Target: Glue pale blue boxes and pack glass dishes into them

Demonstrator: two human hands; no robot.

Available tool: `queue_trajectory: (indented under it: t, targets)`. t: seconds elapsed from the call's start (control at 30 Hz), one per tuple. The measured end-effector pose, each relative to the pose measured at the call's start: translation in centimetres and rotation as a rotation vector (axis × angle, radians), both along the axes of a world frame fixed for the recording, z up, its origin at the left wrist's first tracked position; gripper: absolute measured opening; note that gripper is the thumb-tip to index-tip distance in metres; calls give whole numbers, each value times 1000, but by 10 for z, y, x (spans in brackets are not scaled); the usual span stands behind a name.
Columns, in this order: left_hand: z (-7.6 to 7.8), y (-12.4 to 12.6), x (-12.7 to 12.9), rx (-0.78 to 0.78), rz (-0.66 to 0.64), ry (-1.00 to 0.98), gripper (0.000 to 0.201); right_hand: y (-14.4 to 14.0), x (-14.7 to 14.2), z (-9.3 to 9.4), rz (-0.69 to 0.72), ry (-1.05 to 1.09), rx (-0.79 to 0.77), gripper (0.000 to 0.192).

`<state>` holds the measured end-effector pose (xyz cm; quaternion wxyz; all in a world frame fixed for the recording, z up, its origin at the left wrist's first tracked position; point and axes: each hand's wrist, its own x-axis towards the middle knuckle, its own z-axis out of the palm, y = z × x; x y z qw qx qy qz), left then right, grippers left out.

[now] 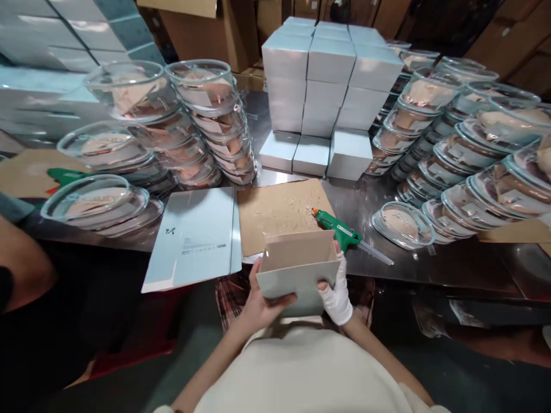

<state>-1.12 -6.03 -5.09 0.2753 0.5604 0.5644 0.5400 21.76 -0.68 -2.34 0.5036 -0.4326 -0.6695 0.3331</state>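
Between my two hands I hold a small pale cardboard box (297, 281), its brown inside showing through the open top. My left hand (264, 304) grips its left side, thumb along the front. On the other side, my right hand (338, 292), wrapped in a white covering, closes on the right wall. Just beyond the box lies a green glue gun (340, 228) with an orange tip and a clear glue stick at its back. It rests partly on a brown cardboard sheet (275, 201) scattered with crumbs. Flat pale box blanks (193, 241) are piled to the left.
Finished white boxes (329, 74) are stacked at the back of the metal table (383, 264). Stacks of clear round containers (206, 92) stand on the left, more round containers (430, 92) on the right. A co-worker's arm (26, 264) is at the left, beside another green glue gun (71, 176).
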Motion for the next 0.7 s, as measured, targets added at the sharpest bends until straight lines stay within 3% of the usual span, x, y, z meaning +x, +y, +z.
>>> queue_trajectory:
  t: [0.17,0.3,0.4,0.47,0.57,0.63,0.7]
  targets:
    - [-6,5,25,193,-118,-83,56,9,-15,5,-78,116,56,73]
    - [9,11,28,226,-92,-56,62,10,-21,16,-249,287,-57,34]
    - [21,17,18,269,-233,139,52,13,-10,23,-294,393,-143,47]
    - [25,20,4,256,-223,213,36,19,8,27,-343,248,-210,43]
    - [22,22,-14,180,-65,213,31,34,37,34,-502,-273,-419,39]
    - [18,23,-21,133,-34,188,32,47,47,37,-527,-552,-616,42]
    - [16,25,-21,102,-44,154,33,59,46,35,-511,-519,-738,42]
